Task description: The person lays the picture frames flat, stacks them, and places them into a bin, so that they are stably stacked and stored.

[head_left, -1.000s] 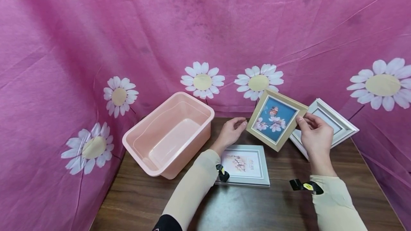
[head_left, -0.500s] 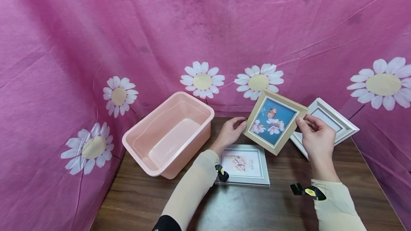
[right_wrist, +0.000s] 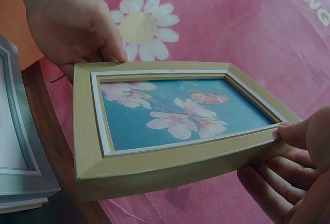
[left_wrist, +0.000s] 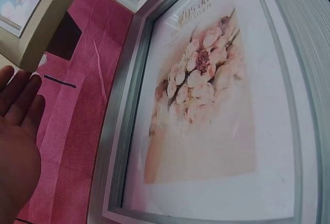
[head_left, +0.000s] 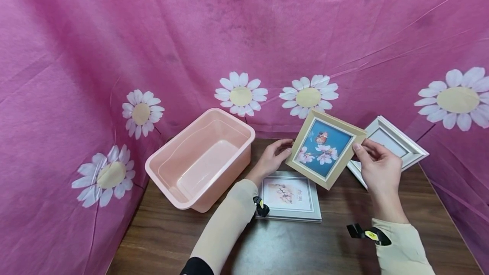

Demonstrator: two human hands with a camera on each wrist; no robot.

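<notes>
While the tan picture frame (head_left: 324, 151) with the butterfly and blossoms is already off the desk (head_left: 317, 249), it is not yet set down anywhere, so its handling looks only part done. It is up in the air, tilted, picture side showing, between the two hands. The right hand (head_left: 381, 173) pinches its right edge, thumb on the front and the other fingers behind. The left hand (head_left: 272, 158) is at the opposite edge, its fingers close together and slightly bent; whether they pinch it or merely touch, I cannot tell. Just below lies the grey picture frame (head_left: 286, 196) with a bouquet print, flat on the desk, over what looks like another layer. The white picture frame (head_left: 399, 141) is partly hidden by the right hand; flat or leaning, I cannot say. Neither shows a grip on it, so any handling of these two seems left to do. Farther left stands the pink plastic tub (head_left: 225, 181), with all the frames in view outside it, and behind hangs a magenta daisy cloth (head_left: 244, 33).
</notes>
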